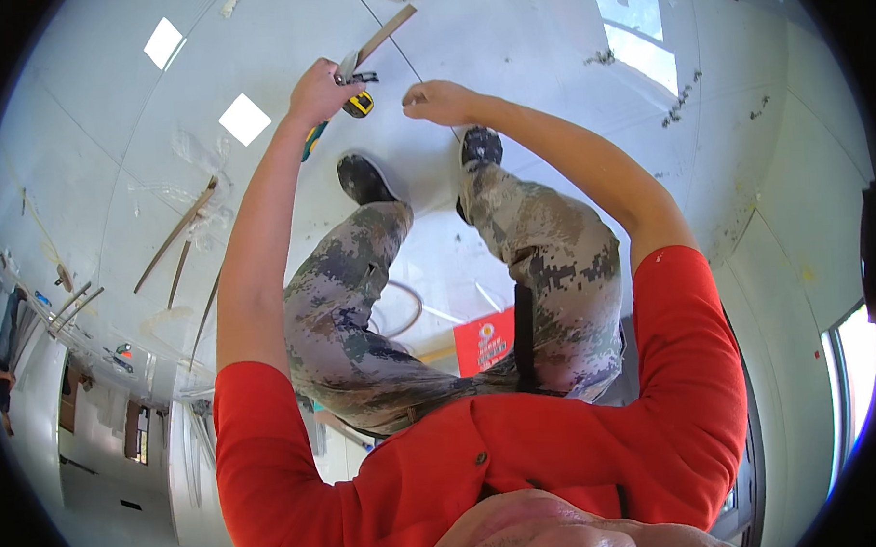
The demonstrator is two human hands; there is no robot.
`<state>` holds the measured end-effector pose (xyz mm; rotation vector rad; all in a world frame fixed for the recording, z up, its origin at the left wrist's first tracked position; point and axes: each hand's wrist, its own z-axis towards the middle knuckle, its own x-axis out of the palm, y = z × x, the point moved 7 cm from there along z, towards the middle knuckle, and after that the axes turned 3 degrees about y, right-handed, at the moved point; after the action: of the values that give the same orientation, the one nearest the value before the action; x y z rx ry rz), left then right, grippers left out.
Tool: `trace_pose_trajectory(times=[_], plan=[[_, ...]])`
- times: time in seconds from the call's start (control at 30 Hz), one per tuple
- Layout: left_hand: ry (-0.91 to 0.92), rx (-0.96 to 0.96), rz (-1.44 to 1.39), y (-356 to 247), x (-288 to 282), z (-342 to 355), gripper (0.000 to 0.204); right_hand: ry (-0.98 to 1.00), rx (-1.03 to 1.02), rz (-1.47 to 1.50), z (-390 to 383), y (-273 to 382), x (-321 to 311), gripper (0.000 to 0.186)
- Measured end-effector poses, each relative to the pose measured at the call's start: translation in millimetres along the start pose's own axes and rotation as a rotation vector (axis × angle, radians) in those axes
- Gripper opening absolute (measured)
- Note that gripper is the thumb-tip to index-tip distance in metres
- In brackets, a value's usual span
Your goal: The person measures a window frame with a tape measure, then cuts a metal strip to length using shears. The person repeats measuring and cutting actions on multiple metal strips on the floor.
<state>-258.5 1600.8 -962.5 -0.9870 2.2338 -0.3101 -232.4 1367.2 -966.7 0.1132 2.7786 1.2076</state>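
My left hand [320,92] grips a light wooden strip [388,35] along with a grey metal piece with a black fitting. Just below its fingers is a yellow-and-black tape measure [360,105]; how much of it the hand holds is unclear. A green-and-yellow tool [313,143] lies partly hidden behind that wrist. To the right, my right hand [437,102] hangs above my boot [480,147] with loosely curved fingers and nothing visible in them.
Loose wooden strips [174,234] and clear plastic scraps lie on the pale floor at left. A red printed item [484,335] and a curved hose [412,298] show between my legs. Debris specks dot the right side; a bright window [856,375] is at the far right.
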Motion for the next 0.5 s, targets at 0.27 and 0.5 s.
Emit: trace_pose_trajectory(times=[0.27,0.5], plan=[[-0.016,-0.032,0.034,52.6,33.0,58.1,0.081,-0.066,-0.106,-0.057,57.9,-41.5,11.9,0.048],[-0.132,0.023,-0.063,52.8,17.1,43.4,0.05,-0.029,-0.082,0.335,46.3,-29.2,7.2,0.05]])
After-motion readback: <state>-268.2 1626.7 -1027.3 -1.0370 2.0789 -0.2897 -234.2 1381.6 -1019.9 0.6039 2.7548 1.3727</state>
